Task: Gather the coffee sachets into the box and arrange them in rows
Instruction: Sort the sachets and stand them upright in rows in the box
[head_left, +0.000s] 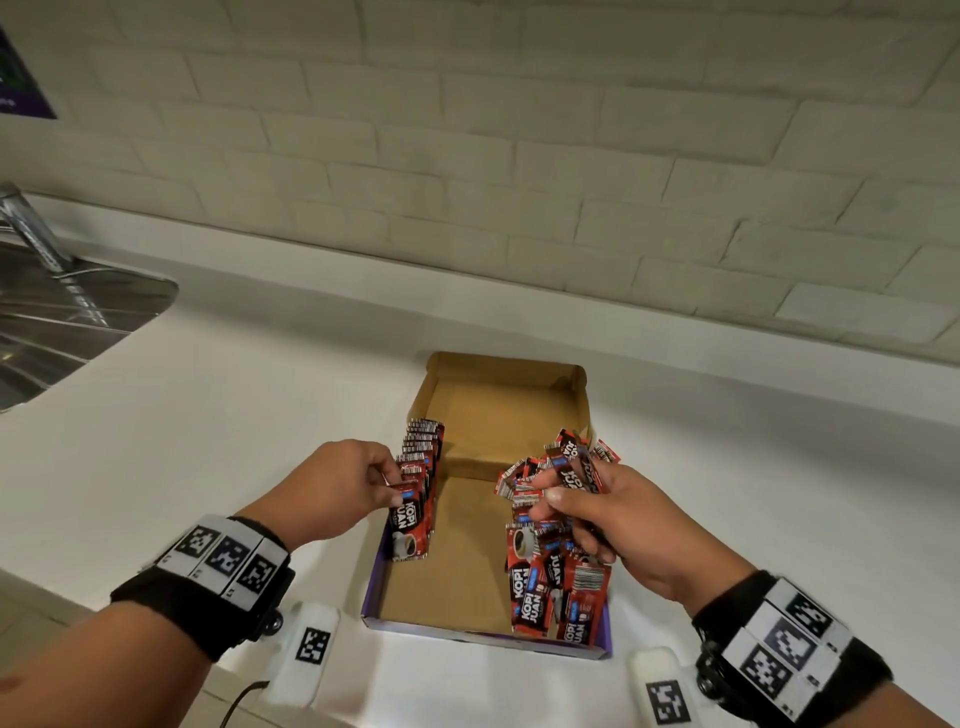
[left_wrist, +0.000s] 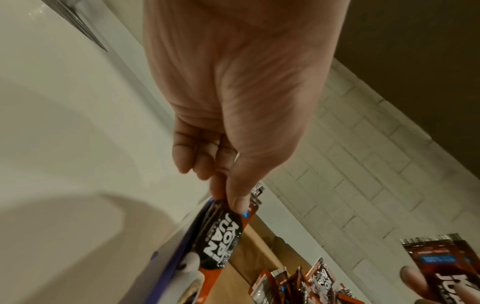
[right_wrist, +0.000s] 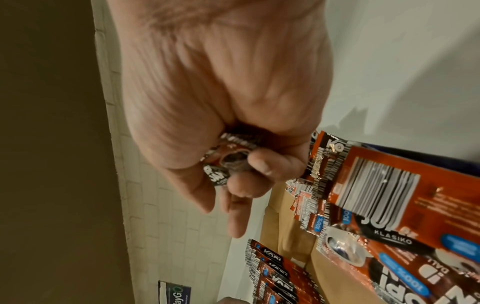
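Observation:
An open cardboard box (head_left: 470, 566) with purple outer sides lies on the white counter. Several red and black coffee sachets stand in a row (head_left: 423, 447) along its left wall. My left hand (head_left: 390, 486) pinches the top of the nearest sachet (head_left: 410, 519) of that row between thumb and fingers (left_wrist: 228, 197); its label (left_wrist: 223, 232) faces the camera. A loose pile of sachets (head_left: 561, 587) fills the box's right side. Above it, my right hand (head_left: 561, 493) grips a sachet (head_left: 579, 467), curled in the fingers (right_wrist: 262, 164) in the right wrist view, where the row (right_wrist: 280, 273) shows below.
A steel sink (head_left: 62, 322) with a faucet (head_left: 31, 228) sits at the far left of the counter (head_left: 234, 389). A pale brick wall (head_left: 519, 156) runs behind the box. The counter's front edge cuts across the lower left.

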